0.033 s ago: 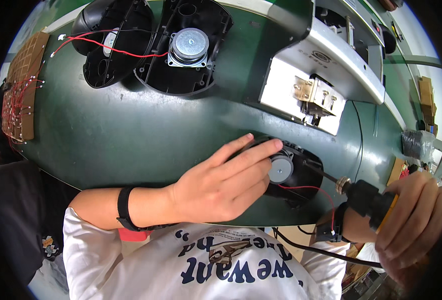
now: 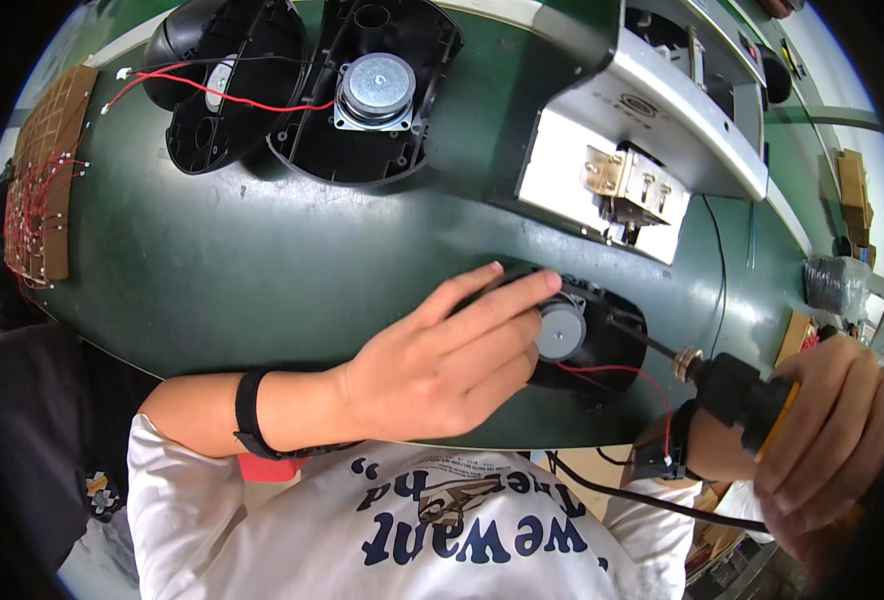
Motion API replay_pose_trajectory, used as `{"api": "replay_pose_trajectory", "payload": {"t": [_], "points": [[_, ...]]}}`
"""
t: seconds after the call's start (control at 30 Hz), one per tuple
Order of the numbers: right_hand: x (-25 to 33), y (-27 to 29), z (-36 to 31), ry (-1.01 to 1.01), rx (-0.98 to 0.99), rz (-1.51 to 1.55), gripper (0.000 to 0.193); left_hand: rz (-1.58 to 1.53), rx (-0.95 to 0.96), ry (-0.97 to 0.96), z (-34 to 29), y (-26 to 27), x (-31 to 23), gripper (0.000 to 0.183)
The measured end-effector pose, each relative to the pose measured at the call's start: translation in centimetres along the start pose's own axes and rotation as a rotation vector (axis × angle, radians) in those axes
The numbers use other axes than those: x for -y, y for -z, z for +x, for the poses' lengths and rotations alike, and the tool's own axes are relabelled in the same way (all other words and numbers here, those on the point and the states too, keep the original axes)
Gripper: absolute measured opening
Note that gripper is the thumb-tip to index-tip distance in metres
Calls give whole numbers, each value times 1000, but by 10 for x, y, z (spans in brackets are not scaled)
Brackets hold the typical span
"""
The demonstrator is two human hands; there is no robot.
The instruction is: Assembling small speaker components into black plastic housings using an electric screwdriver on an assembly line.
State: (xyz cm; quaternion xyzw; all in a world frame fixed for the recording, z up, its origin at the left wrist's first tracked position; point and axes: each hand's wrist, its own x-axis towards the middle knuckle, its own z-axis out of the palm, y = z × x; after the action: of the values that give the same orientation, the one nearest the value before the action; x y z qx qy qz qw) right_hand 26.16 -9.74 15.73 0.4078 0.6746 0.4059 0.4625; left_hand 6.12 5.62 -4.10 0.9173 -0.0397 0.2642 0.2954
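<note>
On the near part of the table a black plastic speaker housing [image 2: 617, 335] holds a round grey speaker [image 2: 562, 332] with a red wire [image 2: 612, 370] running toward me. My left hand [image 2: 447, 350] grips the housing's left side, its fingers over the rim and partly hiding the speaker. In my right hand [image 2: 822, 440] is a black electric screwdriver [image 2: 737, 395] with a yellow band, fingers wrapped round its body. The screwdriver's long thin bit points left into the right end of the housing. Whether its tip sits in a screw is too small to tell.
Two more black housing halves [image 2: 297, 140] lie at the far left, one with a silver speaker [image 2: 377, 88] and wires. A grey metal machine [image 2: 677, 120] stands at the back right. Cardboard with red wires [image 2: 47, 190] is at the left edge; a black cable [image 2: 652, 505] runs to the screwdriver.
</note>
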Motion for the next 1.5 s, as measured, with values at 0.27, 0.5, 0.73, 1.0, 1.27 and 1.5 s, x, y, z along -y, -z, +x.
{"api": "replay_pose_trajectory", "payload": {"t": [0.27,0.5,0.73,1.0,1.27,1.5], "points": [[-4,-49,14,160,-320,1516,15,-19,-43,7,3,-1,1,39],[-6,-64,27,219,-603,2703,25,-31,-26,10,-1,1,-3,42],[7,-46,31,-38,-608,2870,30,-40,-4,24,0,2,-3,46],[-22,-42,25,45,-364,2639,32,75,47,-14,5,-1,-7,53],[10,-76,-50,-95,-468,2734,27,347,282,-83,12,5,-17,44],[-10,-76,12,317,-603,2693,19,351,235,-84,8,1,-19,35]]}}
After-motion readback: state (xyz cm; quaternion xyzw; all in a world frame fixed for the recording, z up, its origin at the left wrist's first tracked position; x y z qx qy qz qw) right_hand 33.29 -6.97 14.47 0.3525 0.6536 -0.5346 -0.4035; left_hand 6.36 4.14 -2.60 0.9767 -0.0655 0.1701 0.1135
